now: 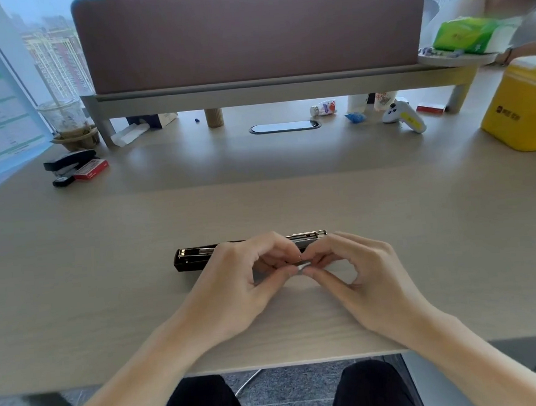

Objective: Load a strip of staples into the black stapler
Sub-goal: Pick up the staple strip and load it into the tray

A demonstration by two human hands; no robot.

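Silver staples point(303, 266) are pinched between the fingertips of the left hand point(234, 287) and right hand point(361, 278), held together just before the black stapler point(197, 258). Its magazine is laid open on the desk point(106, 261), seemingly so the strip can be lined up.

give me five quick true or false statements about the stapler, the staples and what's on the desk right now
1. The black stapler lies opened flat on the desk. True.
2. Only the left hand touches the staple strip. False: the right hand pinches it too, fingertips of both meeting on it.
3. The strip already sits in the stapler's channel. False: it is held just in front of the stapler.
4. A second stapler sits far left beside a red box. True.
5. The yellow container is at the desk's left edge. False: it is at the right.
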